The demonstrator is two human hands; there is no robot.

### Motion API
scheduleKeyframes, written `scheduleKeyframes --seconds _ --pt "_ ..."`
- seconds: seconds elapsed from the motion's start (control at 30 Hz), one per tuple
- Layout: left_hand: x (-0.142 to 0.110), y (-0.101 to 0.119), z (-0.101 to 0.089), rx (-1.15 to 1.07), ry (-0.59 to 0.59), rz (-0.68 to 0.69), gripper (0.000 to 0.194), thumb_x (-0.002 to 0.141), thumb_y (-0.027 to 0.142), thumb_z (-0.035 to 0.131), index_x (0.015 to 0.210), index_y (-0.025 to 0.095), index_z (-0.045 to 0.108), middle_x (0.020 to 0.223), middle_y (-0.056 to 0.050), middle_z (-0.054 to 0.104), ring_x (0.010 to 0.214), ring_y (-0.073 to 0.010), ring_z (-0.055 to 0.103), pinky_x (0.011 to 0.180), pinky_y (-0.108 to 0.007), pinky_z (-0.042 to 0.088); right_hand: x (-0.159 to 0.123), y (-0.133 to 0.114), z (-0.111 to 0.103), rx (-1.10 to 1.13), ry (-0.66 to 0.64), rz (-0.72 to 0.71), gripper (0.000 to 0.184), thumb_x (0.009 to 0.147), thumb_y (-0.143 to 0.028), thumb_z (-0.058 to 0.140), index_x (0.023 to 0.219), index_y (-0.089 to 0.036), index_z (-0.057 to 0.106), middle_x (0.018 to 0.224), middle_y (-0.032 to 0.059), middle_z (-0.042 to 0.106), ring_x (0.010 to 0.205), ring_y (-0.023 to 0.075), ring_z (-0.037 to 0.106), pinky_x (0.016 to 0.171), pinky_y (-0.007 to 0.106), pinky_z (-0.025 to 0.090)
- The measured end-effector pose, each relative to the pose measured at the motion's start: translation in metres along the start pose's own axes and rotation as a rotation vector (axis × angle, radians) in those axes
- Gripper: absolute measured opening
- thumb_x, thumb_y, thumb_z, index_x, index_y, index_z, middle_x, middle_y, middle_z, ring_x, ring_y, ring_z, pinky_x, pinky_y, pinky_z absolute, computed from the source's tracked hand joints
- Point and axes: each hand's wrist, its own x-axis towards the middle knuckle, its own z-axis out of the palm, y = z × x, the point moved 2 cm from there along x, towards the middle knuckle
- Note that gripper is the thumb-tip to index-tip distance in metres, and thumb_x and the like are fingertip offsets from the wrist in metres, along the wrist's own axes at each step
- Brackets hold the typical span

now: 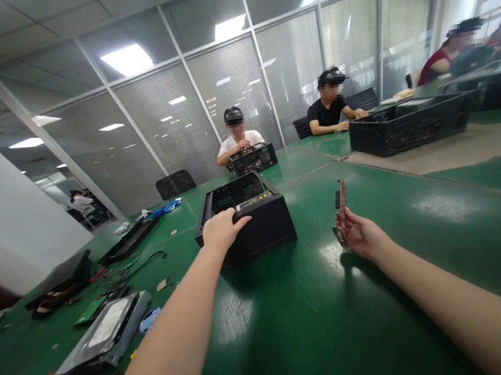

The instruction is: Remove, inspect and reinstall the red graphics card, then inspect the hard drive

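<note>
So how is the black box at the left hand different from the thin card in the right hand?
The black box is big and deep, while the thin card is small and flat. The black box is black; the thin card looks reddish-brown. The black box sits on the green table, but the thin card is held nearly upright by the right hand. Both have a hand on them: the left hand grips the box's edge.
</note>
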Motion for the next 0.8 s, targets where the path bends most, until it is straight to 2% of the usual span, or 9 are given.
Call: scheduleKeyframes --seconds 0.1,0.2,0.33,0.53,0.63,0.73,0.8 --pt "-0.002 0.0 -0.006 0.014 -0.014 0.004 0.066 0.087 0.077 0.031 0.097 0.02 0.063 0.095 -0.011 0.073 0.088 -0.0275 0.069 0.068 -0.03 0.042 0.01 -0.004 -0.012 0.021 0.014 -0.025 0.007 0.086 -0.027 0.067 0.083 -0.02 0.065 0.07 -0.0006 0.069 0.056 0.0118 0.066 0.057 0.023 0.06" --pt "-0.011 0.002 -0.014 0.024 -0.019 0.029 0.067 0.087 0.077 0.031 0.092 0.019 0.064 0.09 -0.011 0.073 0.086 -0.028 0.069 0.065 -0.03 0.041 0.013 -0.007 -0.015 0.066 0.022 -0.038 0.006 0.087 -0.027 0.066 0.084 -0.021 0.066 0.072 -0.0017 0.07 0.059 0.0113 0.067 0.061 0.022 0.061" --pt "-0.043 0.009 -0.029 0.03 -0.015 0.069 0.066 0.088 0.076 0.03 0.09 0.019 0.064 0.085 -0.009 0.073 0.081 -0.0274 0.069 0.06 -0.03 0.039 0.012 -0.007 -0.012 0.136 0.005 -0.007 0.006 0.086 -0.025 0.067 0.085 -0.019 0.066 0.072 -0.0018 0.07 0.06 0.0104 0.068 0.064 0.023 0.061" --pt "-0.132 0.034 -0.075 -0.009 0.04 0.205 0.058 0.091 0.071 0.035 0.079 0.02 0.06 0.073 -0.005 0.069 0.067 -0.0241 0.067 0.054 -0.031 0.041 0.008 -0.014 -0.011 0.218 -0.003 -0.001 0.008 0.089 -0.026 0.065 0.089 -0.019 0.067 0.073 -0.0002 0.07 0.06 0.0109 0.067 0.06 0.024 0.06" --pt "-0.185 0.056 -0.1 -0.079 0.149 0.278 0.049 0.091 0.064 0.042 0.074 0.022 0.06 0.065 -0.004 0.065 0.058 -0.0229 0.063 0.049 -0.034 0.044 0.005 -0.018 -0.013 0.232 0.008 -0.014 0.009 0.088 -0.026 0.065 0.091 -0.017 0.067 0.073 -0.0003 0.07 0.059 0.0102 0.067 0.059 0.022 0.059" --pt "-0.231 0.076 -0.115 -0.175 0.24 0.403 0.038 0.092 0.054 0.045 0.088 0.021 0.065 0.069 -0.007 0.067 0.057 -0.0226 0.061 0.047 -0.036 0.048 -0.001 -0.024 -0.01 0.23 0.022 -0.049 0.009 0.09 -0.026 0.063 0.089 -0.018 0.066 0.071 -0.0018 0.069 0.057 0.0099 0.066 0.06 0.023 0.059" --pt "-0.251 0.082 -0.118 -0.244 0.245 0.522 0.031 0.095 0.041 0.043 0.101 0.02 0.065 0.075 -0.008 0.069 0.06 -0.0222 0.062 0.048 -0.035 0.048 -0.007 -0.031 -0.002 0.229 0.026 -0.087 0.012 0.093 -0.026 0.058 0.085 -0.02 0.065 0.069 -0.0033 0.069 0.058 0.0098 0.066 0.062 0.024 0.059"
